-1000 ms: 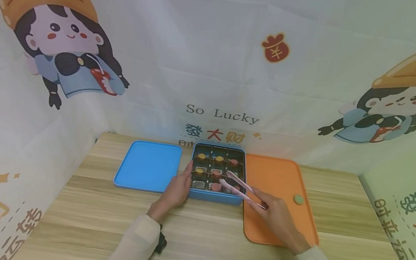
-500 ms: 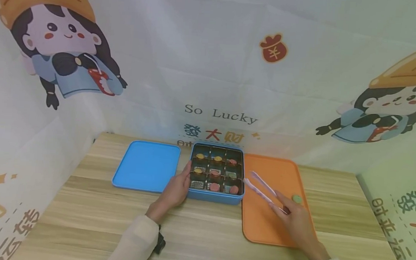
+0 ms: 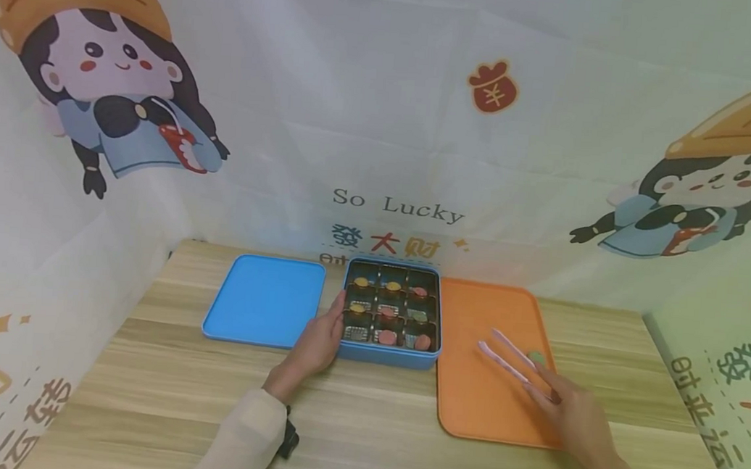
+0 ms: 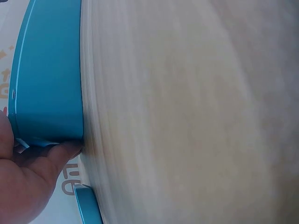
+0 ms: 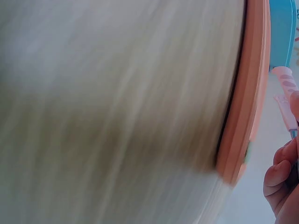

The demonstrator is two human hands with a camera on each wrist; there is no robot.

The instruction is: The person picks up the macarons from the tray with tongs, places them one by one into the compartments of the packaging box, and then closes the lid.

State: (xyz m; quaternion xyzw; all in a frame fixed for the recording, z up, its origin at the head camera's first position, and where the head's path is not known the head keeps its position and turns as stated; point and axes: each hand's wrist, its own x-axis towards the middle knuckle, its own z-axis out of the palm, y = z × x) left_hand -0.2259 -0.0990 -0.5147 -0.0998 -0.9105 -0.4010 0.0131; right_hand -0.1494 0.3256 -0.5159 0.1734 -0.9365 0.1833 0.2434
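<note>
A blue box [image 3: 388, 357] with a black divided insert stands on the table. Small round yellow and pink pieces lie in its compartments, with a green piece [image 3: 417, 315] in the middle row at right. My left hand [image 3: 316, 341] rests against the box's left wall, thumb low on its side in the left wrist view. My right hand [image 3: 575, 415] holds pale pink tongs [image 3: 504, 361] over the orange tray [image 3: 468, 408]. The tongs' tips are apart with nothing between them. Just beyond them a green round piece [image 3: 536, 357] lies near the tray's right edge.
A flat blue lid [image 3: 266, 299] lies left of the box. The orange tray adjoins the box's right side. Wooden tabletop [image 3: 362, 422] extends in front, and a printed white cloth [image 3: 383, 119] hangs behind.
My right hand and the tongs have moved from over the box rightward to the tray. The green piece in the box's middle row has come into sight. My left hand stays put.
</note>
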